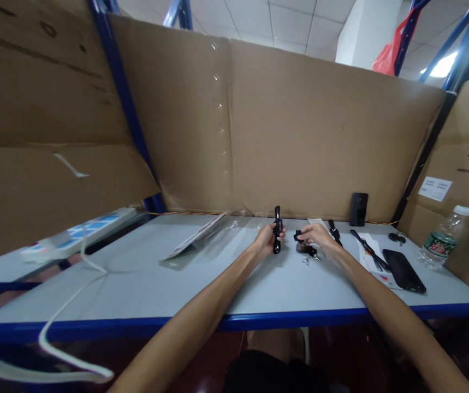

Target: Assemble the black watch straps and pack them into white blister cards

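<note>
My left hand (pixel 264 239) is closed round a glossy black double-ended piece (pixel 277 246), which looks like a small bar with flared ends and a bulkier middle. It stands upright just above the table. To its right, my right hand (pixel 318 235) pinches a small black part (pixel 297 236) between thumb and fingers. Directly below that lie a few small dark parts (pixel 302 248), partly hidden by the fingers. Tiny silvery pieces (pixel 306 261) are scattered in front of them. Behind my right wrist is another slim black piece (pixel 334 232).
Left of my hands lies a clear plastic bag (pixel 205 240) with flat printed sheets. On the right are a black cable (pixel 369 250), a smartphone (pixel 404 271), a water bottle (pixel 439 243) and a standing black device (pixel 358 209). A power strip (pixel 79 234) sits left; cardboard walls (pixel 300 136) surround the table.
</note>
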Demonstrator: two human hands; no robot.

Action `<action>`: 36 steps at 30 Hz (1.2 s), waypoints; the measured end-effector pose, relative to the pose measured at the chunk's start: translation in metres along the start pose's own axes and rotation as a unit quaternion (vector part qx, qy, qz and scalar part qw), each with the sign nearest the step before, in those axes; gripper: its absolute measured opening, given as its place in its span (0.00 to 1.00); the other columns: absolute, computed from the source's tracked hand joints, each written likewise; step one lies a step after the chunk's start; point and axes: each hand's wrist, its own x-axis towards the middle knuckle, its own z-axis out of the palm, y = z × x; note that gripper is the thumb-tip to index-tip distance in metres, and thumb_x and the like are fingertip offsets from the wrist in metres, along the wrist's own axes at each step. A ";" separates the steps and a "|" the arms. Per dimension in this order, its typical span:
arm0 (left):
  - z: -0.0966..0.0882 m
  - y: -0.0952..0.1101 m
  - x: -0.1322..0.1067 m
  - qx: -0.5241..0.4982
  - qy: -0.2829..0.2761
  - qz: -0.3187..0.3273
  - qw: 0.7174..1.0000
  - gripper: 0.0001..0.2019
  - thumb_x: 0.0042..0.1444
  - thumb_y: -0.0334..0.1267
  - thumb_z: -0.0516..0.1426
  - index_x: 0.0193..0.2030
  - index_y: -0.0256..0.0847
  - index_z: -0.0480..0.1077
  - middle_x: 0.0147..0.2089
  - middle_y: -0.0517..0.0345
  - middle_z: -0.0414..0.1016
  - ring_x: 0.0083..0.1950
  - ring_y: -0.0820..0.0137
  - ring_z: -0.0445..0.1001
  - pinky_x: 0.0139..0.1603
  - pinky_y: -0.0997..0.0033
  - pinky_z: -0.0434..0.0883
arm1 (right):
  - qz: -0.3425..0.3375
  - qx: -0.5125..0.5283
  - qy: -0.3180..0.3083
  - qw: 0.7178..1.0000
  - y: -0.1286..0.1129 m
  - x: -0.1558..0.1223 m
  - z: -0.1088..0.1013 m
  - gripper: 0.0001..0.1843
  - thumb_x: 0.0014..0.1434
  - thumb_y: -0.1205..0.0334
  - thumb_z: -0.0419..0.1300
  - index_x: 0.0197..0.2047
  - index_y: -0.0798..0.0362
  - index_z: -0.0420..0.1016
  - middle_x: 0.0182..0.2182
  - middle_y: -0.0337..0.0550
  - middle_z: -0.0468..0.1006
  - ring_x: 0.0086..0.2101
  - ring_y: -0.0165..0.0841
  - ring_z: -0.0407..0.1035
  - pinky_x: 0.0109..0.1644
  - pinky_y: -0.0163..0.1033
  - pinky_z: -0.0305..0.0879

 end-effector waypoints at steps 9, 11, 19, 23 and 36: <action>0.006 -0.005 -0.008 0.050 0.011 -0.014 0.999 0.11 0.71 0.36 0.43 0.39 0.39 0.63 0.22 0.67 0.57 0.14 0.82 0.49 0.14 0.84 0.43 | 0.023 -0.391 0.138 0.910 0.003 0.010 -0.029 0.11 0.60 0.61 0.63 0.27 0.55 0.78 0.29 0.47 0.81 0.35 0.37 0.77 0.36 0.34 0.66; 0.008 -0.005 -0.008 0.058 0.013 -0.015 0.998 0.11 0.70 0.36 0.43 0.38 0.39 0.62 0.21 0.67 0.57 0.14 0.83 0.48 0.14 0.84 0.42 | 0.039 -0.420 0.145 0.895 0.007 0.009 -0.035 0.10 0.57 0.63 0.65 0.25 0.55 0.78 0.31 0.51 0.82 0.40 0.42 0.78 0.39 0.36 0.65; 0.013 -0.009 -0.010 0.083 0.024 -0.002 0.996 0.14 0.70 0.40 0.42 0.35 0.39 0.61 0.21 0.65 0.59 0.14 0.82 0.49 0.14 0.84 0.43 | -0.084 -0.455 0.013 0.887 0.004 0.004 -0.031 0.17 0.54 0.58 0.71 0.48 0.51 0.81 0.43 0.43 0.83 0.43 0.35 0.76 0.43 0.32 0.64; 0.014 -0.008 -0.013 0.093 0.029 0.007 0.995 0.14 0.70 0.40 0.43 0.39 0.37 0.64 0.21 0.64 0.61 0.14 0.82 0.51 0.15 0.83 0.43 | -0.101 -0.462 -0.088 0.877 0.005 0.005 -0.021 0.24 0.46 0.62 0.75 0.49 0.52 0.81 0.40 0.44 0.83 0.40 0.36 0.75 0.38 0.32 0.62; 0.008 -0.008 -0.004 0.044 -0.015 -0.007 0.999 0.08 0.65 0.35 0.47 0.40 0.37 0.65 0.23 0.61 0.63 0.15 0.79 0.53 0.13 0.82 0.44 | -0.061 -0.274 -0.060 0.958 0.018 0.015 -0.023 0.14 0.43 0.58 0.72 0.22 0.54 0.72 0.18 0.31 0.68 0.23 0.27 0.63 0.26 0.32 0.50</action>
